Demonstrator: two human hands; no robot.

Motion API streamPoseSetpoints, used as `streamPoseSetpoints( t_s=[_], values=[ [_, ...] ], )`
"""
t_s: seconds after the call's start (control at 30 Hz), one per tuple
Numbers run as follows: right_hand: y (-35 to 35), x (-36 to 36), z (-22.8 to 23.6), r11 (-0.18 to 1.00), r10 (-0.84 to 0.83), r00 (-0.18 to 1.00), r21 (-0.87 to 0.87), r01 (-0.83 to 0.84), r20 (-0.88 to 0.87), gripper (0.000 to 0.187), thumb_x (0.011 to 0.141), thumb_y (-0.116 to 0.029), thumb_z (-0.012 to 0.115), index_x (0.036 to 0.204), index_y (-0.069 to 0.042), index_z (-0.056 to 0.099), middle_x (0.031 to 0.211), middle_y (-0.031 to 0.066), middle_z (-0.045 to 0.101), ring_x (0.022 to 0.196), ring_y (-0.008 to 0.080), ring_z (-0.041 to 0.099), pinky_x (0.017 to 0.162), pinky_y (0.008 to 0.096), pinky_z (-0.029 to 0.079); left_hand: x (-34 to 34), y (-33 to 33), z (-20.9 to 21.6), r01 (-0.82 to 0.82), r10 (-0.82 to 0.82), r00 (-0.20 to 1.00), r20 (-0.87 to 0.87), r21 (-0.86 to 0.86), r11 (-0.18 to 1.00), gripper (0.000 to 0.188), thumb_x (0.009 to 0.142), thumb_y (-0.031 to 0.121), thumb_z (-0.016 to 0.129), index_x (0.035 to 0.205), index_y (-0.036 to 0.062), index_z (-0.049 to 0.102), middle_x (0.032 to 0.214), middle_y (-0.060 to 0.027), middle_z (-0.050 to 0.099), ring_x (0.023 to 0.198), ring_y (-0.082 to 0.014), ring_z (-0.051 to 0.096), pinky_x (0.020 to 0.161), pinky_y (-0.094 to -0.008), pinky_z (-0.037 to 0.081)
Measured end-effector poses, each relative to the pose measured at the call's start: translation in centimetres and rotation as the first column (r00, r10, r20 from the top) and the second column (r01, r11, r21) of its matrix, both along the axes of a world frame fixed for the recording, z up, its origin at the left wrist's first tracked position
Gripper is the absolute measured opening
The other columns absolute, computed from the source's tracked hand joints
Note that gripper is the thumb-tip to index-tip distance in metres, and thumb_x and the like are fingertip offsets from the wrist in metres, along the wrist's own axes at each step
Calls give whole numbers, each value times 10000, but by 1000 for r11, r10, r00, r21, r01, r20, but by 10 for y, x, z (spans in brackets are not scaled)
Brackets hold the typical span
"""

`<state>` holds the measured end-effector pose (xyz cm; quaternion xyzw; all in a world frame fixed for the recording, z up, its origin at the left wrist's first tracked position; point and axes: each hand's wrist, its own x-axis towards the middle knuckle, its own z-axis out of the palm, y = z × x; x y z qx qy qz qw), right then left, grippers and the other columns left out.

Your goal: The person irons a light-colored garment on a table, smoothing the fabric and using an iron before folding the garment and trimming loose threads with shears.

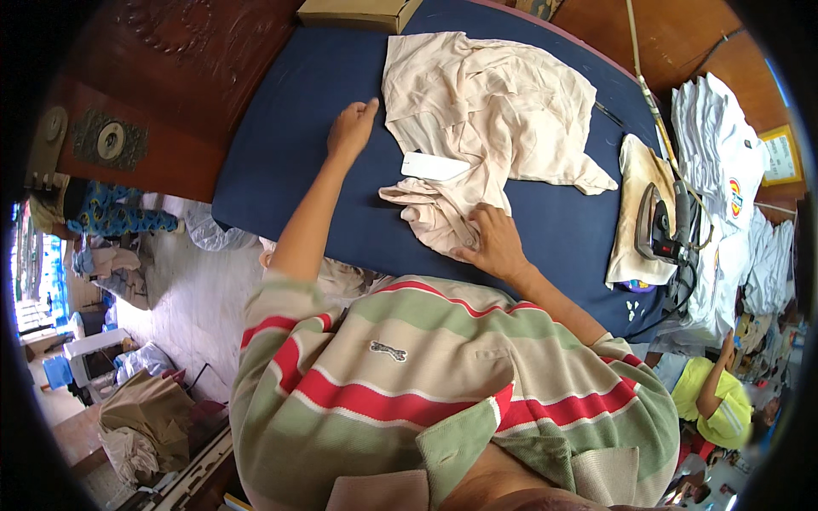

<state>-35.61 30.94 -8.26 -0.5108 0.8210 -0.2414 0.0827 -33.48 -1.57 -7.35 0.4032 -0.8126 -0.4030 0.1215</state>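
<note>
A crumpled pale beige garment (486, 102) is spread over the dark blue table cover (298, 128), its lower part bunched toward me. On it lies a flat white oblong piece (434, 166) with rounded corners; I cannot tell what it is. My right hand (497, 244) rests on the bunched part, thumb and fingers apart and touching the cloth. Just left of the garment, my left hand (352, 132) hovers with curled fingers; whether anything is in them is hidden. To the right, a clothes iron (660, 226) sits on a scorched beige pad (630, 166).
A cardboard box (358, 12) stands at the table's far edge. White garments (716, 153) hang or pile at the right, near the iron's cord. A carved wooden panel (170, 68) borders the left. A person in a yellow top (714, 400) is at the lower right.
</note>
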Motion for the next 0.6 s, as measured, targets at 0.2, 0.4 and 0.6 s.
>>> streamPoseSetpoints(
  t_s=[0.2, 0.4, 0.6],
  values=[
    [35, -5, -32, 895, -446, 874, 97, 435, 196, 506, 681, -231, 721, 1085, -31, 491, 1093, 133, 517, 965, 318, 508, 793, 376, 419, -117, -16, -43, 25, 13, 957, 289, -127, 992, 470, 812, 443, 544, 1082, 66, 615, 1104, -193, 608, 1082, -328, 562, 892, -417, 449],
    [67, -99, 61, 511, -160, 386, -258, 820, 909, 412, 869, -101, 511, 1258, -28, 398, 1115, 80, 550, 980, 206, 558, 818, 335, 469, -173, -98, -11, 326, 504, 712, -489, 866, 380, 323, 869, 225, 482, 1100, 8, 548, 1108, -119, 594, 1007, -245, 585, 880, -427, 499],
    [64, -272, 235, 968, -251, 940, -71, 241, -233, 388, 883, -327, 557, 1103, -9, 591, 1053, 61, 627, 989, 158, 569, 842, 252, 422, -193, -135, 185, 529, 188, 430, -883, 415, 740, 295, 904, 187, 467, 1128, 6, 533, 1109, -107, 588, 1031, -239, 565, 925, -396, 470]
  ],
)
